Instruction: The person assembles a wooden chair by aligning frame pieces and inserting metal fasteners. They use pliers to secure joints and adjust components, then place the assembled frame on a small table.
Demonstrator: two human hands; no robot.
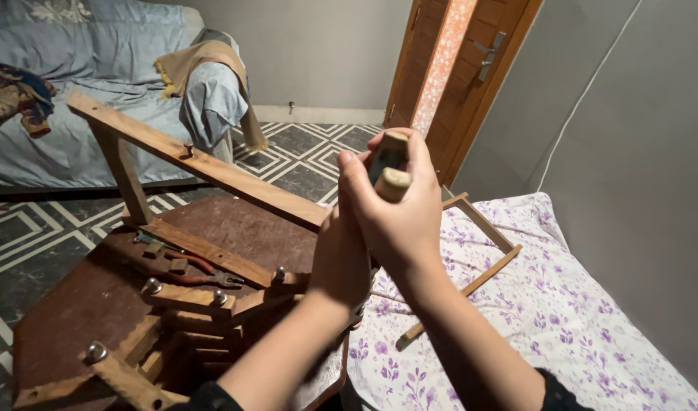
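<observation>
Two bare hands meet at the centre of the view, raised above a wooden frame assembly (189,297). Right hand (398,213): fingers wrapped closed around a pale wooden handle (392,183), whose rounded end shows between thumb and forefinger; a darker part of the same tool rises just behind it. Left hand (341,262): pressed against the right from below, palm turned away; whether its fingers also grip the handle cannot be told.

Beneath the hands, the frame assembly of short wooden bars joined with metal bolts lies on a dark brown table (67,312). A long wooden beam (204,164) slants from upper left down toward the hands, resting on an upright post. Red-handled pliers (200,270) lie on the table between the bars.

At right, a bed with a purple-flowered sheet (562,304) carries a thin wooden frame (482,228), partly hidden behind the right forearm. Farther back stand a couch draped in blue cloth (82,76) and a brown wooden door (471,68).
</observation>
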